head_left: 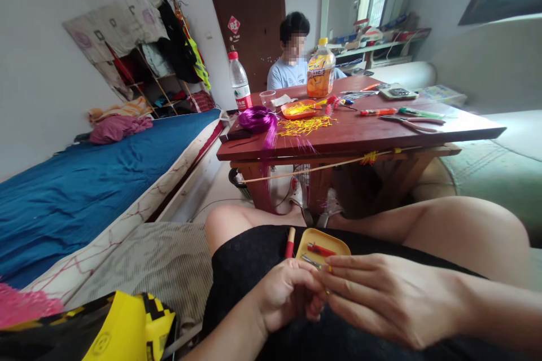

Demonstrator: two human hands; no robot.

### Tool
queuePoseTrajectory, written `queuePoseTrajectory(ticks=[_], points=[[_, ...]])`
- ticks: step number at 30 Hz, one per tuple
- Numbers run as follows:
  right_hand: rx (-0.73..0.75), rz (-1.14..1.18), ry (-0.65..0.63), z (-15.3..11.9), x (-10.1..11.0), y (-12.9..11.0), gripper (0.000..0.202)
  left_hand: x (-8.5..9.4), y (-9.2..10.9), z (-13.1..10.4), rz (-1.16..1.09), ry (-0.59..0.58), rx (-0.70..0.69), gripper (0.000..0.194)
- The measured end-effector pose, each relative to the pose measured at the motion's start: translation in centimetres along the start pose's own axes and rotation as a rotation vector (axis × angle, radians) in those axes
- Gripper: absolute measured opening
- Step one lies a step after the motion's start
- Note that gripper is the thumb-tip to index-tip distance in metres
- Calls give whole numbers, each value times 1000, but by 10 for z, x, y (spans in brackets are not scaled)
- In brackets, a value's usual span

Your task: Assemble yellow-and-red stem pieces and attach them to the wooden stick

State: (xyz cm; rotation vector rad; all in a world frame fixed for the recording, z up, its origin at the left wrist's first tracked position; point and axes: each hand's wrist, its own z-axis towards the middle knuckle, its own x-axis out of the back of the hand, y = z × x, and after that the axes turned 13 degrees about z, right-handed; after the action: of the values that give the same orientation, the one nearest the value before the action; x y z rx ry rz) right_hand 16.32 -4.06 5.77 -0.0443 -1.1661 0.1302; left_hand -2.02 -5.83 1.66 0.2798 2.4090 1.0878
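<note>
Above my lap, my left hand (285,293) and my right hand (381,296) meet at the fingertips. The left fingers are curled closed in a pinch; the right fingers lie pressed together against them. A tiny yellow piece (328,268) shows at the right fingertips, but what the hands grip is mostly hidden. Just beyond them, a yellow tray (324,237) rests on my lap with a red tool (322,250) in it. A slim metal-tipped item (311,261) pokes out near my fingers. Left of the tray lies a red-wrapped stick (290,242).
A red-brown table (355,134) stands ahead, holding a purple thread bundle (258,119), yellow pieces (302,126), pliers (417,124) and bottles (320,70). A thin stick (313,169) runs along its front. Someone (282,70) sits behind it. A bed (105,169) is left.
</note>
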Motion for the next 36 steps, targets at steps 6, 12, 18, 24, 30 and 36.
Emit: queuePoseTrajectory(ticks=[6,12,18,24,30,36], points=[[246,-68,1,1,5,13,23,-4,8,1,12,-105,88,5],[-100,167,21,2,-5,12,40,-2,11,-3,77,4,-21,5],[-549,465,376,4,-27,11,29,-2,20,-4,232,198,-219,8],[-880,789,419,11,-24,20,16,-9,26,-7,607,420,-463,15],[-1052,1262,617,20,-29,31,17,-14,12,-8,1311,778,-975,17],[-1079,1355,604,24,-32,38,15,-2,8,-8,1709,691,-1364,19]])
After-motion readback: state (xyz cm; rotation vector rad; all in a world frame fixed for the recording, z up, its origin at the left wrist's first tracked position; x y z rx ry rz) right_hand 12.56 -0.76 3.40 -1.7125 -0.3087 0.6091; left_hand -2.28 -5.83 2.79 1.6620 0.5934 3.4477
